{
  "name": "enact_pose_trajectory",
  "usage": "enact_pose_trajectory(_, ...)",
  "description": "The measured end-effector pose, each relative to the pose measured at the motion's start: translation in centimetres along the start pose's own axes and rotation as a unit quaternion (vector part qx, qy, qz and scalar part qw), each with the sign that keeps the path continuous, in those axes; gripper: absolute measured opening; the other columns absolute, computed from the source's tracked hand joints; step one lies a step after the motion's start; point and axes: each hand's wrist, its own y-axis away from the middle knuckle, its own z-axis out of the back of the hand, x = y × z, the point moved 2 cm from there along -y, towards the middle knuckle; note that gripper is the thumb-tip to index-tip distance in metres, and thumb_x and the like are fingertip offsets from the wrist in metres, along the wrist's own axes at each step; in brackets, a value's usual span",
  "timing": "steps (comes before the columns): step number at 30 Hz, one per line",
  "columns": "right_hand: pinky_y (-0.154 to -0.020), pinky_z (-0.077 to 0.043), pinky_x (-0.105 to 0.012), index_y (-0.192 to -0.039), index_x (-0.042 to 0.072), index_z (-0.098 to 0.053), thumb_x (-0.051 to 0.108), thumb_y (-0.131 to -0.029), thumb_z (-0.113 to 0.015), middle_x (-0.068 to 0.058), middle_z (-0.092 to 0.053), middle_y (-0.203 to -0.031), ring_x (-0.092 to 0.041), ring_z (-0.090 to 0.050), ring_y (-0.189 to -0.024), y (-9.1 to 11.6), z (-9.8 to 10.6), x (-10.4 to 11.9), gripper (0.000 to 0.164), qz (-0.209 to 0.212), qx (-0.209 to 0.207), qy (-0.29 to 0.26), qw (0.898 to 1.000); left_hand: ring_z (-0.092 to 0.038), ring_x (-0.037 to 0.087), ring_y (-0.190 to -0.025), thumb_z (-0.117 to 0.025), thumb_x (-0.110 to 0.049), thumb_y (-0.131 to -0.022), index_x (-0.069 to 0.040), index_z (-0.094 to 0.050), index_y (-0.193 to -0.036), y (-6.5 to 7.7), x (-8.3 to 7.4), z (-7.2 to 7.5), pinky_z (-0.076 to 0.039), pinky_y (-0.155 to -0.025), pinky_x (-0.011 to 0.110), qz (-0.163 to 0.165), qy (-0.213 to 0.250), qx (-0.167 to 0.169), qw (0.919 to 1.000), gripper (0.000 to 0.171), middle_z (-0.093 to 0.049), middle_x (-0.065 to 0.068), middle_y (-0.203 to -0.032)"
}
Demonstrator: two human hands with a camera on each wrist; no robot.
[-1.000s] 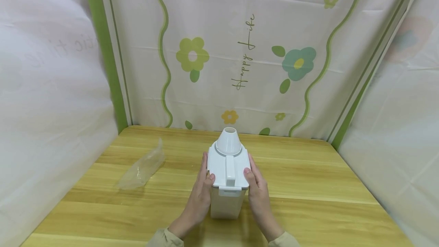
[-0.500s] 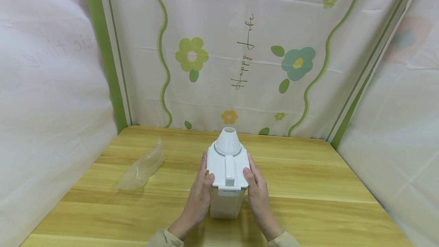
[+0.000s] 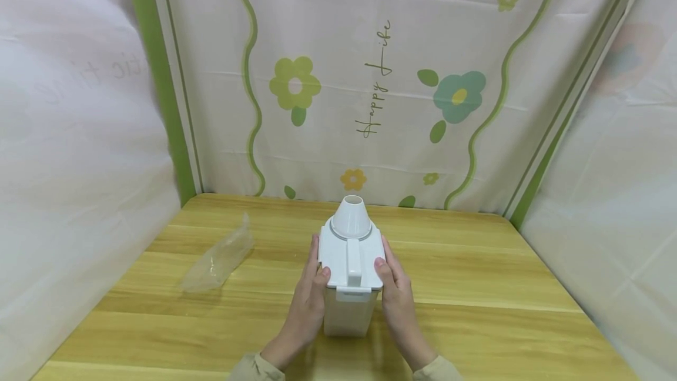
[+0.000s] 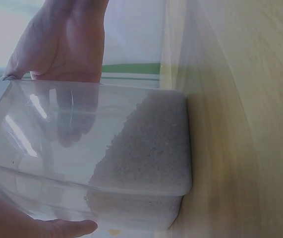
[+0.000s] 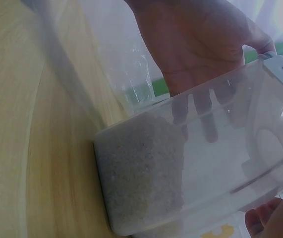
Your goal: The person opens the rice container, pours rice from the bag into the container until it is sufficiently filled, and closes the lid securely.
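Observation:
A clear plastic storage container [image 3: 350, 316] with a white lid [image 3: 334, 257] stands upright on the table, a white cone-shaped spout [image 3: 351, 219] at the lid's far end. A raised white handle [image 3: 354, 264] runs along the lid. My left hand [image 3: 302, 313] grips its left side, thumb on the lid's edge and fingers along the wall. On the opposite side my right hand [image 3: 400, 310] grips it likewise. Through the wall, pale rice-like grains [image 4: 146, 144] show, heaped aslant in the left wrist view.
A crumpled clear plastic bag [image 3: 219, 260] lies on the wooden table [image 3: 476, 275], left of the container. Behind the table hangs a flowered curtain [image 3: 328, 134]. White sheets, a left one [image 3: 79, 193] and a right one [image 3: 608, 193], close off both sides.

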Motion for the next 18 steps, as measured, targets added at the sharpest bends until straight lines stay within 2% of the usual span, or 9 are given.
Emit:
enact_pose_trajectory(6, -0.115, -0.023, -0.036, -0.155, 0.014, -0.032, 0.024, -0.106, -0.044, -0.002, -0.031, -0.156, -0.02, -0.025, -0.142, 0.0, -0.03, -0.04, 0.051, -0.004, -0.001, 0.005, 1.0, -0.011, 0.024, -0.146, -0.03, -0.03, -0.105, -0.015, -0.009, -0.159, 0.09, -0.18, -0.1, -0.013, -0.115, 0.051, 0.011, -0.004, -0.006, 0.9999, 0.059, -0.008, 0.001, -0.162)
enact_pose_trajectory(8, -0.115, -0.022, -0.038, -0.155, 0.014, -0.032, 0.025, -0.106, -0.043, -0.002, -0.031, -0.156, -0.02, -0.025, -0.142, 0.0, -0.03, -0.07, 0.051, -0.004, -0.001, 0.006, 1.0, -0.011, 0.023, -0.146, -0.03, -0.031, -0.106, -0.016, -0.01, -0.159, 0.13, -0.2, -0.14, -0.013, -0.115, 0.051, 0.015, -0.005, -0.008, 0.9999, 0.059, -0.008, 0.0, -0.162)
enact_pose_trajectory(13, -0.115, -0.022, -0.037, -0.154, 0.015, -0.032, 0.025, -0.106, -0.044, -0.002, -0.031, -0.156, -0.02, -0.026, -0.142, -0.03, -0.02, -0.12, 0.051, -0.004, -0.003, 0.007, 1.0, -0.012, 0.023, -0.146, -0.03, -0.031, -0.106, -0.02, -0.011, -0.159, 0.19, -0.13, -0.28, -0.014, -0.115, 0.052, 0.015, -0.006, -0.016, 0.9997, 0.057, -0.01, -0.002, -0.162)
enact_pose_trajectory(18, -0.112, -0.026, -0.025, -0.154, 0.015, -0.033, 0.024, -0.106, -0.044, -0.001, -0.032, -0.155, -0.019, -0.027, -0.141, -0.06, 0.01, -0.12, 0.05, -0.004, -0.004, 0.01, 1.0, -0.011, 0.021, -0.146, -0.025, -0.031, -0.107, -0.02, -0.011, -0.159, 0.24, -0.06, -0.48, -0.012, -0.116, 0.052, 0.011, -0.009, -0.02, 0.9997, 0.055, -0.009, -0.002, -0.162)
